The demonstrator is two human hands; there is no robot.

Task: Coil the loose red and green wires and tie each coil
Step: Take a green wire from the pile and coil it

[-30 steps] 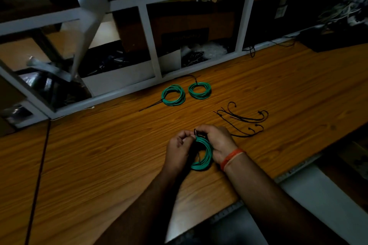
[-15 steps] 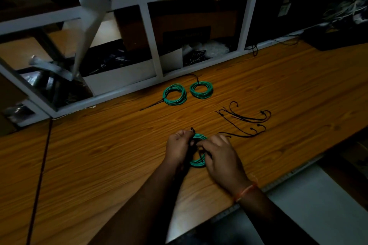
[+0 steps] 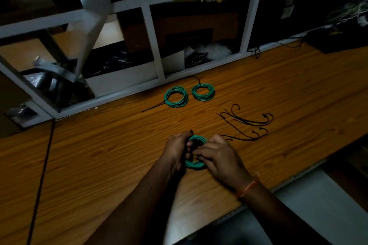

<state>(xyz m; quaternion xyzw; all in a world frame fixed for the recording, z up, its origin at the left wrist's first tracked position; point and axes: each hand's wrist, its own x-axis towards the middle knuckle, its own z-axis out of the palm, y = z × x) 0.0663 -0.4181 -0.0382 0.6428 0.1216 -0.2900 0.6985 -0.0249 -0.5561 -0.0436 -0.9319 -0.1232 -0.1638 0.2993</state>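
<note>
2 hands meet over a green coil (image 3: 196, 163) near the front edge of the tabletop (image 3: 99, 155). The left hand (image 3: 177, 148) grips the coil's left side, where a black tie's tip pokes up; the right hand (image 3: 216, 157) pinches at the coil's centre. 1 second ago the right hand lay behind the coil; it has since swung over it, which suggests the tie is being cinched. Farther off, 2 tied green coils (image 3: 176, 96) (image 3: 203, 92) lie beside the shelf frame (image 3: 155, 45), and spare black ties (image 3: 247, 123) lie to the right. No red wire shows.
</note>
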